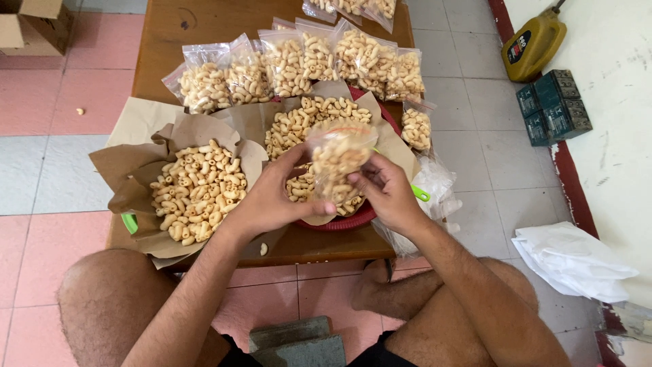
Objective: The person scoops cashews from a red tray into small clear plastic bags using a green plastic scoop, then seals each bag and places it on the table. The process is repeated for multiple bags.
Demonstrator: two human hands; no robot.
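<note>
My left hand (272,197) and my right hand (387,190) hold a small clear plastic bag (337,153) partly filled with pale curled snack pieces. The bag is upright above a red basket (350,219) lined with brown paper and heaped with the same snacks. My left fingers grip the bag's left side and bottom. My right fingers pinch its right side. To the left, a second brown-paper-lined container holds a pile of snacks (198,190).
Several filled, sealed bags (292,64) stand in rows at the back of the low wooden table (170,27). A stack of empty plastic bags (435,183) lies at the right edge. On the floor are cardboard boxes (34,27), a yellow jug (533,44), dark green boxes (553,105) and white cloth (574,261).
</note>
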